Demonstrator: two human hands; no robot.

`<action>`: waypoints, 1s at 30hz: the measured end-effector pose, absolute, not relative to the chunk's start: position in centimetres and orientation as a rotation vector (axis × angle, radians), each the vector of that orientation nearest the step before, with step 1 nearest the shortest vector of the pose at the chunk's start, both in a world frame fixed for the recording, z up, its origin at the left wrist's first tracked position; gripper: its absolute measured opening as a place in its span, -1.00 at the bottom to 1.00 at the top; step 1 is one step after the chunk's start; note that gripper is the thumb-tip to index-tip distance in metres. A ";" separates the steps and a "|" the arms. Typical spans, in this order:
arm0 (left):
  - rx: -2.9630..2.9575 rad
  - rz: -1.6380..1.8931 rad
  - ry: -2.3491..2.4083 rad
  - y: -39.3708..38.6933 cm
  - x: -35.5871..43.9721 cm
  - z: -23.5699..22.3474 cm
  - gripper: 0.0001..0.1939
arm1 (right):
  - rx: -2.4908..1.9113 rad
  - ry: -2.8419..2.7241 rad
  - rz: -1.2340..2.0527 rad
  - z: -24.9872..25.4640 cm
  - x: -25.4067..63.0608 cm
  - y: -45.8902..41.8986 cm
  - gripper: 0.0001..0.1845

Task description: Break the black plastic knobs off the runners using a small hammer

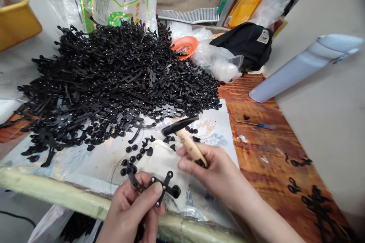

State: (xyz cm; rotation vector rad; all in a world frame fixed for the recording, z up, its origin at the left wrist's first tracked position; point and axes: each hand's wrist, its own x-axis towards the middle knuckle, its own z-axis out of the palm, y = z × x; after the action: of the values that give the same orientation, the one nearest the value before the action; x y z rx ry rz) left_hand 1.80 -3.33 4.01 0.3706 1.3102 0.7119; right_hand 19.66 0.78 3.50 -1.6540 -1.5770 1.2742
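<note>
The left hand has the black jointed linkage pinched under its thumb near the table's front edge, long axis roughly crosswise, so it's left of and closer in than the right hand, which grips a wooden-handled hammer, head pointing away

I see yellow plastic bin, far left | round orange plastic dish | labelled black fabric bag
</note>
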 end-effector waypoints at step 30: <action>0.417 0.782 1.488 -2.9 1.2 3.2 -0.62 | -1.758 -1.635 1.120 3.0 19.3 1.7 -0.67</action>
State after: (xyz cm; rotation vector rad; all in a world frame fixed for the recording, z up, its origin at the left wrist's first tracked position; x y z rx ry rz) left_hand 1.19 -2.87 3.24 0.4173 1.4881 0.7824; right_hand 19.28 1.68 3.01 -1.7576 -1.6354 1.1204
